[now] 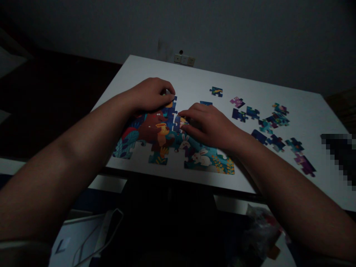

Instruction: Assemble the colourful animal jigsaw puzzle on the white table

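A partly joined jigsaw puzzle [151, 128] lies on the white table, with a brown bear on its left part and white rabbits at the lower right. My left hand [152, 94] rests at its upper edge, thumb and index finger curled together over a blue and orange part. My right hand [207, 120] reaches in from the right. Between its thumb and fingers is a small puzzle piece [183, 122] with yellow and pale colours, over the middle of the puzzle. The right palm covers part of the picture. Gaps show along the puzzle's lower edge.
Several loose puzzle pieces [275, 120] are scattered on the right of the table [167, 70], some overlapping. One piece [216, 91] lies farther back. Wall sockets [184, 59] sit behind the table. A pixelated dark patch is at the right edge. Below are a clear plastic bag [260, 226] and a white box [80, 237].
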The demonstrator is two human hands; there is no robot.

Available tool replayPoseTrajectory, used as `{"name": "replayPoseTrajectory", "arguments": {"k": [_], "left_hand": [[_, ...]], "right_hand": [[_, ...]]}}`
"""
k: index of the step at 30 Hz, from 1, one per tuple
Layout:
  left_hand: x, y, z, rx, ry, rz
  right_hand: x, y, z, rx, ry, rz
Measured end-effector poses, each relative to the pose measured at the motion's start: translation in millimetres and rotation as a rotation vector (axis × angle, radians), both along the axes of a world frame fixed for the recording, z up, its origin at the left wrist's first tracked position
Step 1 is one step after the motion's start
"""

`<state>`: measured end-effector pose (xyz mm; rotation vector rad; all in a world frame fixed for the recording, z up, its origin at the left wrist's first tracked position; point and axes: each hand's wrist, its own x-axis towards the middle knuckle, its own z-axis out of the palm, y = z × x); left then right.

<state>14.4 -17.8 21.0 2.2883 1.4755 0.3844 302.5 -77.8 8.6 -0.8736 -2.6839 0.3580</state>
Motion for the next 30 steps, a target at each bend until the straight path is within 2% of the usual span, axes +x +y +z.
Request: {"name": "replayPoseTrajectory", "arguments": {"k": [13, 24, 30], "left_hand": [[4.0, -4.8, 1.6, 0.023, 0.049, -0.006], [3.2, -3.4, 0.3, 0.035, 0.059, -0.011], [2.3, -3.5, 0.5, 0.027, 0.051, -0.015]], "right_hand": [[4.2, 2.6, -3.7, 0.033, 0.065, 0.041], [5.9, 4.6, -4.0, -0.033, 0.094, 0.051], [5.4, 4.2, -3.8, -0.02, 0.096, 0.07]]}}
